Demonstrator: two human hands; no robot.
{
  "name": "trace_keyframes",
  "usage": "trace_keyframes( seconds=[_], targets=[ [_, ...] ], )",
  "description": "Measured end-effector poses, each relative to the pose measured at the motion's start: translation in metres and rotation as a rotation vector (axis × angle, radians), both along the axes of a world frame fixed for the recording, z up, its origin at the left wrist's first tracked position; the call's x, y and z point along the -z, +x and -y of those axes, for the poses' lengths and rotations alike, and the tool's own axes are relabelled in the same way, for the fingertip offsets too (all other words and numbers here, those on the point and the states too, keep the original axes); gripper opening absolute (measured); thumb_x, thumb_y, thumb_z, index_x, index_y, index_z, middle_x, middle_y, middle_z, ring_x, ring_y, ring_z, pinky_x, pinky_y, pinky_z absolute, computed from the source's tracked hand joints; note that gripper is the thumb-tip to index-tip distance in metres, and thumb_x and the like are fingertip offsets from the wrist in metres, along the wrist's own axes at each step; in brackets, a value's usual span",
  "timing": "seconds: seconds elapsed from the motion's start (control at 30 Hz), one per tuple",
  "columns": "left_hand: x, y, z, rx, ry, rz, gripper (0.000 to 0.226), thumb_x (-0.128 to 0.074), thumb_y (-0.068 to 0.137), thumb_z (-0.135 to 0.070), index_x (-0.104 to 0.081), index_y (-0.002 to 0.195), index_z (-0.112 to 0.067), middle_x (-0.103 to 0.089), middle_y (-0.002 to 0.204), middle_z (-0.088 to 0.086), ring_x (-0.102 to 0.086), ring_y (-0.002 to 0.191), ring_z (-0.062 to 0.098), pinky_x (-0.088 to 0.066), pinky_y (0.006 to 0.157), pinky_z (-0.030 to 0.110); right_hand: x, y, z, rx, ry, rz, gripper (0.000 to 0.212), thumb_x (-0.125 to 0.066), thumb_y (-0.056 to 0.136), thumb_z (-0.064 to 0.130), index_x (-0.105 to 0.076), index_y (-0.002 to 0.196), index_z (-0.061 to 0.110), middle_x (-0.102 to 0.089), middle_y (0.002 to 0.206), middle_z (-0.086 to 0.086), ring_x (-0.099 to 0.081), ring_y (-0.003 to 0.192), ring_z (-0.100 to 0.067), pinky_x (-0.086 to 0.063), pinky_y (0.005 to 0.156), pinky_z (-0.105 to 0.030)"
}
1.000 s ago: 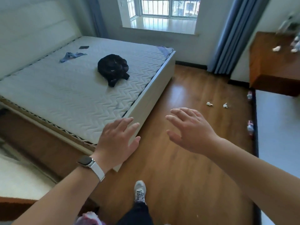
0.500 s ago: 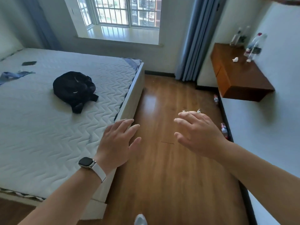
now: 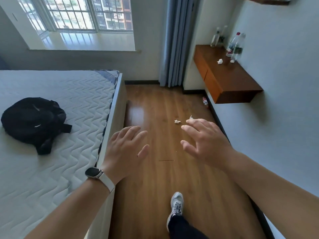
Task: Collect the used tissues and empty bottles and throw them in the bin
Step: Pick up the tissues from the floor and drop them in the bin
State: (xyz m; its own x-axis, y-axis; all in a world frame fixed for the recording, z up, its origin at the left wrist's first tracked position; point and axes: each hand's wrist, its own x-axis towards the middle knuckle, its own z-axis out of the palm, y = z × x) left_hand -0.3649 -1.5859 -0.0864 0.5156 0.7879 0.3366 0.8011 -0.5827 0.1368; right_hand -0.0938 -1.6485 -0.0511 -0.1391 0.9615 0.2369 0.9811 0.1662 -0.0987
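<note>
Two crumpled white tissues lie on the wooden floor ahead: one tissue (image 3: 177,121) in the open, a second tissue (image 3: 190,117) partly behind my right fingertips. A small bottle (image 3: 205,101) lies on the floor by the wall under the brown shelf (image 3: 229,83). On that shelf sit two more tissues (image 3: 220,61) (image 3: 232,61) and several upright clear bottles (image 3: 235,44). My left hand (image 3: 126,149), with a watch on the wrist, and my right hand (image 3: 205,140) hover empty above the floor, fingers spread. No bin is in view.
A bed with a white quilted mattress (image 3: 72,107) fills the left side, a black backpack (image 3: 33,120) on it. Blue curtains (image 3: 176,42) hang beside the window (image 3: 81,14). My foot in a grey shoe (image 3: 177,204) stands on the floor between bed and wall.
I have walked forward along the bed and turned right; the tissues, floor bottle and shelf are closer. Both hands stay open and empty in front of me.
</note>
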Motion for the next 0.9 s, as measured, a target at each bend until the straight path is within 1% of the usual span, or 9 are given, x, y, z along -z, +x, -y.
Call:
trace_keyframes(
  seconds=[0.13, 0.3, 0.43, 0.53, 0.7, 0.9],
  targets=[
    [0.001, 0.025, -0.046, -0.002, 0.001, -0.013, 0.042, -0.052, 0.089, -0.045, -0.060, 0.124, -0.024, -0.057, 0.132, 0.000, -0.048, 0.124, 0.022, -0.030, 0.100, 0.036, 0.018, 0.026, -0.049, 0.004, -0.012, -0.020, 0.053, -0.042, 0.088, 0.051, -0.062, 0.123, 0.018, -0.057, 0.132, -0.006, -0.049, 0.125, -0.025, -0.038, 0.101, -0.046],
    [-0.003, 0.067, -0.121, -0.008, -0.034, -0.062, 0.041, -0.054, 0.089, -0.043, -0.057, 0.126, -0.026, -0.055, 0.134, -0.002, -0.046, 0.126, 0.021, -0.035, 0.101, 0.038, 0.029, 0.071, -0.128, 0.026, -0.033, -0.067, 0.056, -0.039, 0.088, 0.054, -0.060, 0.127, 0.020, -0.056, 0.134, -0.004, -0.047, 0.126, -0.024, -0.037, 0.101, -0.044],
    [-0.012, 0.121, -0.184, 0.020, -0.024, -0.084, 0.041, -0.051, 0.090, -0.044, -0.058, 0.125, -0.024, -0.056, 0.134, -0.001, -0.046, 0.126, 0.021, -0.039, 0.101, 0.041, 0.026, 0.121, -0.186, 0.058, -0.020, -0.072, 0.054, -0.040, 0.088, 0.053, -0.061, 0.125, 0.019, -0.057, 0.132, -0.006, -0.050, 0.123, -0.026, -0.040, 0.099, -0.047],
    [-0.016, 0.165, -0.226, 0.058, -0.013, -0.070, 0.042, -0.047, 0.089, -0.045, -0.059, 0.123, -0.025, -0.057, 0.132, -0.001, -0.049, 0.123, 0.021, -0.039, 0.099, 0.041, 0.020, 0.165, -0.224, 0.082, 0.003, -0.050, 0.053, -0.041, 0.088, 0.052, -0.063, 0.121, 0.016, -0.059, 0.129, -0.008, -0.053, 0.120, -0.028, -0.043, 0.095, -0.045],
    [-0.017, 0.221, -0.276, 0.120, -0.022, -0.082, 0.043, -0.047, 0.089, -0.045, -0.057, 0.126, -0.026, -0.056, 0.133, -0.001, -0.050, 0.123, 0.023, -0.039, 0.100, 0.041, 0.015, 0.222, -0.257, 0.136, 0.009, -0.036, 0.051, -0.041, 0.089, 0.050, -0.063, 0.120, 0.016, -0.059, 0.128, -0.008, -0.053, 0.120, -0.028, -0.043, 0.094, -0.045],
    [-0.013, 0.268, -0.324, 0.194, -0.007, -0.086, 0.037, -0.050, 0.087, -0.044, -0.055, 0.120, -0.028, -0.058, 0.130, -0.002, -0.051, 0.121, 0.021, -0.042, 0.096, 0.042, 0.020, 0.265, -0.281, 0.225, 0.000, -0.050, 0.050, -0.041, 0.090, 0.049, -0.063, 0.121, 0.016, -0.059, 0.128, -0.008, -0.053, 0.119, -0.027, -0.044, 0.095, -0.042]
  ],
)
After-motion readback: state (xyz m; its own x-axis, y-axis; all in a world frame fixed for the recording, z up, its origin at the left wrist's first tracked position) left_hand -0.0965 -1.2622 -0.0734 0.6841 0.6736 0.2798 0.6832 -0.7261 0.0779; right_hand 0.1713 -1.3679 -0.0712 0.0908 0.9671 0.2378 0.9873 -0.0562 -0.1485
